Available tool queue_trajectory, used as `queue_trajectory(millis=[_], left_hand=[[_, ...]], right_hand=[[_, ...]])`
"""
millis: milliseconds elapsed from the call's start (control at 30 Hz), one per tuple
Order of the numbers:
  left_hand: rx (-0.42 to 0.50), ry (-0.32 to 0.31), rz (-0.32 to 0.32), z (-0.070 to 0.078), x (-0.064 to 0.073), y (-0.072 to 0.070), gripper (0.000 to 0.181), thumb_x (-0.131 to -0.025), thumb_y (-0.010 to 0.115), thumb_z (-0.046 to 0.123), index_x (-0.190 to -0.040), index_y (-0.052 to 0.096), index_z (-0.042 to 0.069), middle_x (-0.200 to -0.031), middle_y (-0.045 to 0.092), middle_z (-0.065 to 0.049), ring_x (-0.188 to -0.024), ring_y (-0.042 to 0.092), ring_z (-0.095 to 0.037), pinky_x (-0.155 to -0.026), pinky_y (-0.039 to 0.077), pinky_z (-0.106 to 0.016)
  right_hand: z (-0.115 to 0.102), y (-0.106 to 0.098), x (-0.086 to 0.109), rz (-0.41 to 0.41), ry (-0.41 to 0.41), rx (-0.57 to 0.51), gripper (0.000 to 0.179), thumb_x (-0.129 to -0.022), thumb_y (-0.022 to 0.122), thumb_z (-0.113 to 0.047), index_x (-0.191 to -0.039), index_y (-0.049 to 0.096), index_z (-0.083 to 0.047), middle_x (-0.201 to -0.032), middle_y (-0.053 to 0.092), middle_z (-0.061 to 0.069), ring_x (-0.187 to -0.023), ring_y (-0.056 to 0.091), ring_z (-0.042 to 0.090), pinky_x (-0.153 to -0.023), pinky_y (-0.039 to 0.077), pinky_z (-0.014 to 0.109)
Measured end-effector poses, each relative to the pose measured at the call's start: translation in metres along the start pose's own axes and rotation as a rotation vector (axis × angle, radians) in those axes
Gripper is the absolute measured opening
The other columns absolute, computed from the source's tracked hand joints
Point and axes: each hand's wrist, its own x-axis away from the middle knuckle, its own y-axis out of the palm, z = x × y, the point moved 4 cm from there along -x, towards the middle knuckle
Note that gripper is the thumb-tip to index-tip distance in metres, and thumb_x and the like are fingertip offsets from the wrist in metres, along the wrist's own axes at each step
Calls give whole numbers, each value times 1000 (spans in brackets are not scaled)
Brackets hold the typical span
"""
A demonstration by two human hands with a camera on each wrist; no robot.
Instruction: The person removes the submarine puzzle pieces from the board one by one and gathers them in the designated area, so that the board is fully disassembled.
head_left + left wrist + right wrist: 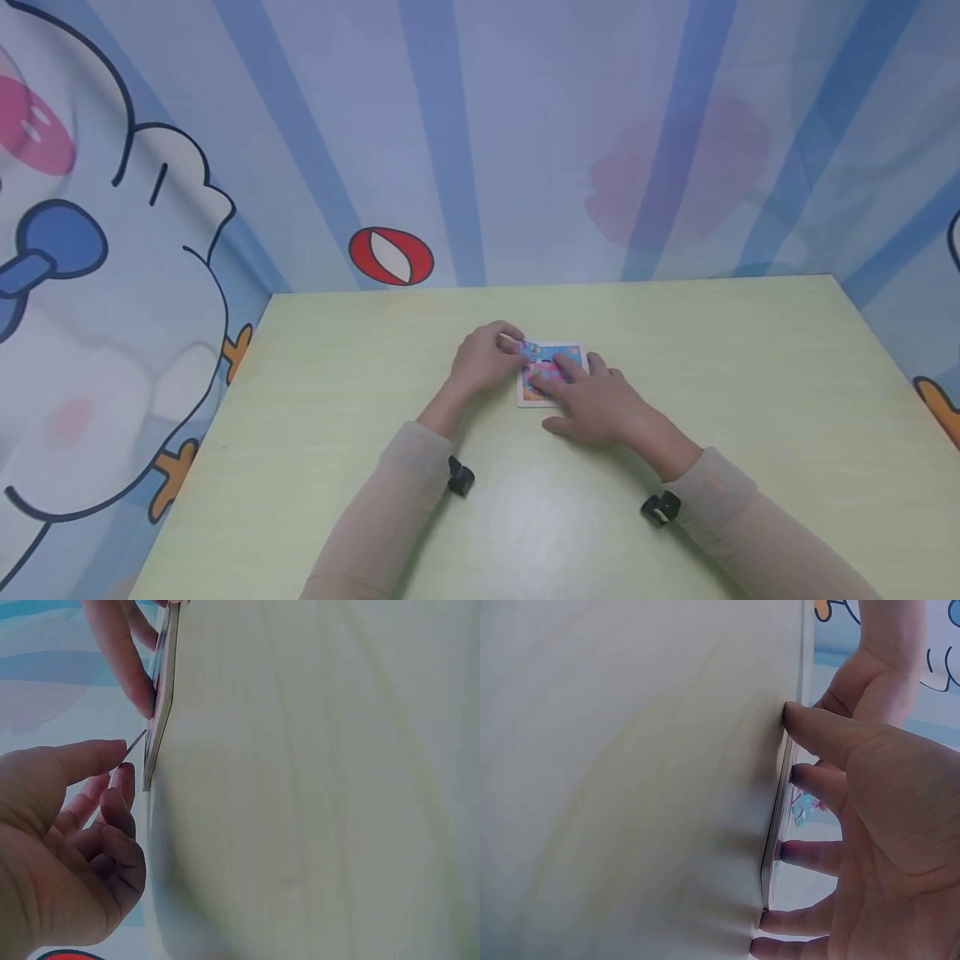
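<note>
A small square picture board (558, 351), perhaps a jigsaw, with a white border and a blue, pink and orange picture, lies flat on the table. At its left side my left hand (486, 360) pinches a thin flat piece (135, 741) between thumb and fingertips, tilted up just over the board's edge. My right hand (600, 406) spreads over the board's right part. Its fingertips (795, 851) rest on the board, while the thumb (802, 720) touches down near the board's front edge. Part of the picture is hidden under the right fingers.
The pale wooden table (337, 417) runs back to a blue striped cloth backdrop (525, 150) with cartoon prints. Each wrist wears a small black camera, one by the left sleeve (375, 517) and one by the right sleeve (757, 533).
</note>
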Motion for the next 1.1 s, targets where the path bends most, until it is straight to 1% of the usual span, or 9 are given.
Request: queue_trajectory(millis=[200, 367, 567, 733, 833, 967, 1100], left_hand=[[34, -18, 23, -11, 5, -13, 25, -92, 79, 26, -114, 70, 19, -99, 75, 2, -92, 70, -20, -87, 52, -43], [55, -60, 55, -25, 12, -28, 24, -90, 81, 26, -111, 70, 19, -98, 75, 0, -92, 69, -22, -85, 53, -43], [61, -118, 80, -46, 19, -52, 29, -89, 83, 30, -112, 70, 18, -103, 74, -3, -98, 68, -24, -87, 53, -43], [70, -149, 76, -62, 27, -74, 30, -91, 81, 30, -114, 69, 17, -108, 75, -6, -100, 68, -27, -88, 52, -44], [64, -170, 78, -70, 31, -85, 32, -92, 80, 31, -117, 68, 16, -111, 75, -7, -103, 69, -28, -89, 52, -44], [50, -196, 90, -78, 36, -95, 34, -92, 79, 32, -119, 69, 14, -115, 75, -10, -106, 69, -29, -92, 51, -45], [33, -228, 103, -84, 40, -100, 32, -93, 77, 32, -119, 69, 14, -117, 74, -10, -107, 67, -30, -93, 50, -46]], right_hand=[[0, 0, 0, -25, 19, -9, 67, -98, 64, -54, -158, 46, -30, -162, 35, 23, -133, 39, 63, -93, 46, 68], [0, 1, 1, -26, 22, -7, 67, -98, 64, -54, -158, 46, -30, -162, 36, 22, -133, 39, 62, -94, 46, 68], [2, 3, 1, -40, 25, -17, 67, -99, 62, -54, -159, 43, -32, -163, 34, 22, -136, 36, 63, -96, 45, 69], [2, 4, 1, -40, 23, -19, 67, -99, 61, -55, -160, 42, -31, -164, 33, 22, -137, 34, 63, -97, 44, 69], [0, 3, 2, -40, 20, -17, 68, -100, 61, -55, -160, 42, -31, -164, 33, 22, -137, 35, 64, -96, 44, 69], [-1, 3, 1, -43, 19, -22, 67, -100, 61, -55, -160, 42, -31, -164, 33, 22, -137, 35, 63, -97, 44, 69], [0, 3, 1, -47, 26, -25, 67, -100, 61, -54, -160, 42, -31, -164, 32, 22, -137, 34, 63, -97, 43, 69]])
